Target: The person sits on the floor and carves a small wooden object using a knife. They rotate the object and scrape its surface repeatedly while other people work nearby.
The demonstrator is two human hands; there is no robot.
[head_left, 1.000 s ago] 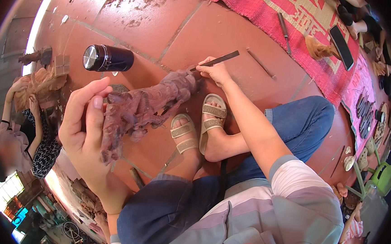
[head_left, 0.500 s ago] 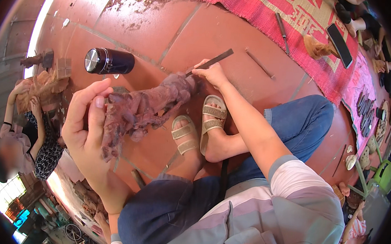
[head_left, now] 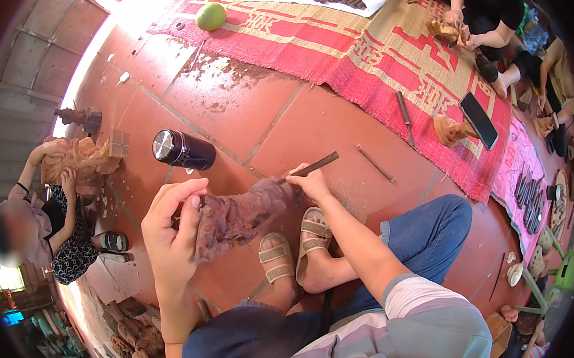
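Note:
A reddish-brown carved wooden figure (head_left: 241, 214) with a knobbly surface lies tilted in front of me, above my feet. My left hand (head_left: 172, 227) grips its near left end, thumb and fingers closed round it; the far fingers are partly hidden. At the figure's other end, my right hand (head_left: 310, 182) closes on a dark flat file-like tool (head_left: 321, 163). The tool's lower end rests at or very near the wood; contact is hard to make out. Beyond the figure lies a dark flask (head_left: 186, 150) with a silver lid, on its side.
A thin rod (head_left: 374, 162) lies on the tiled floor. On the red-and-yellow mat (head_left: 297, 40) are a chisel (head_left: 405, 117), a green round fruit (head_left: 210, 17) and a phone (head_left: 479, 120) leaning on a carved wood piece (head_left: 449, 132). Co-workers sit left and far right, hands on carvings.
The view has shifted, so more of the mat shows and things stand lower in the picture. Both hands keep their holds. The carving looks shorter, seen at a changed angle.

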